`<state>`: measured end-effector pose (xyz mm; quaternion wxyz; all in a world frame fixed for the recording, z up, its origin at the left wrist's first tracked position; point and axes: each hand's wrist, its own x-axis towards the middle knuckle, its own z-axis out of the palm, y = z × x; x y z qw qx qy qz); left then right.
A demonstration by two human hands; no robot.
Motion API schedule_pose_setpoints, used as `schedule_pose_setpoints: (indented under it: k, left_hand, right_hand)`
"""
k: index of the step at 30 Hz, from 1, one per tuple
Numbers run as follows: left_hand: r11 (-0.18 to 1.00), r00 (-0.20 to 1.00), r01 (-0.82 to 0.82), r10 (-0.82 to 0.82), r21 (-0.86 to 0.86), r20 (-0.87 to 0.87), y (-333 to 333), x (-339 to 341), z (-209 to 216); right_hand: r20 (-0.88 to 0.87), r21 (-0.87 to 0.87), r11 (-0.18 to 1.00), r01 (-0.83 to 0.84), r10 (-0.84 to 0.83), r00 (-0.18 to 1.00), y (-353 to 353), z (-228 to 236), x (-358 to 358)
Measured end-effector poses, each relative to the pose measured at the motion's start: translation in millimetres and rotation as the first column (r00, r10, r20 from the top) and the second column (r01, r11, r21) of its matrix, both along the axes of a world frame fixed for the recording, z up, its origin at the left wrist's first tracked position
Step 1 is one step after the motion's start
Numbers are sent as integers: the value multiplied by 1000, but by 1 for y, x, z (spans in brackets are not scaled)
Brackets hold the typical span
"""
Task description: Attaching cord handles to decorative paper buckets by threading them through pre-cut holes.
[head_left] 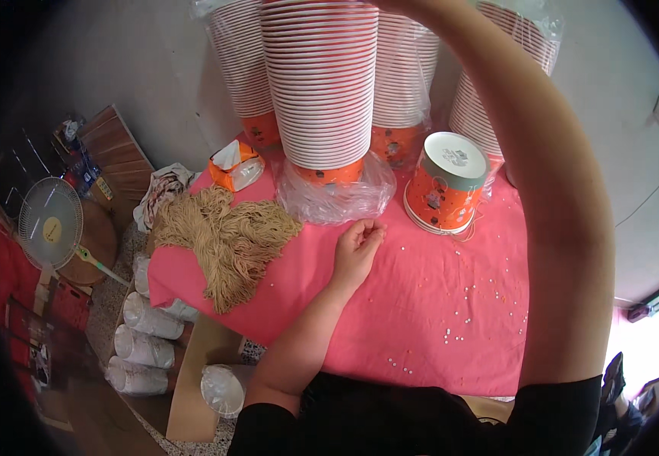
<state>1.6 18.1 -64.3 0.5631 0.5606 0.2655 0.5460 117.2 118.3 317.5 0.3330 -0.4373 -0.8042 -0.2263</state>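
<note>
Left grip (357, 247) is half-curled, seemingly empty; right grip is off-frame, can't be told. Top-centre cup stack (320, 91) could be toppled by uneven pull.

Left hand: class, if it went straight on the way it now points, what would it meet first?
The left hand would probably meet the right end of the clear bag first, though depth is unclear and it might narrowly pass.

Cup stack (320, 91), white-rimmed, orange at foot, upturned cup (443, 196), orange with small dark motifs, banded grey-green, white on top, cord bundle (227, 247), tan, tissue pack (247, 173), orange and white, tablecloth (398, 319), pink.
</note>
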Motion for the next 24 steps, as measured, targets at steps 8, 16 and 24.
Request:
schedule_pose_setpoints:
  k: [8,16,24]
  left_hand:
    - [1000,1000,-2,2,-13,2,7,3,-6]
    - [937,956,-131,206,-325,209,29,-28,4]
    - [983,894,145,-81,-115,440,39,-45,-45]
  right_hand:
    - [-213,428,875,-225,339,916,-9,42,27]
    - [-630,118,950,-290,297,718,-150,-27,71]
    - [-638,-401,696,-595,254,727,-186,-184,107]
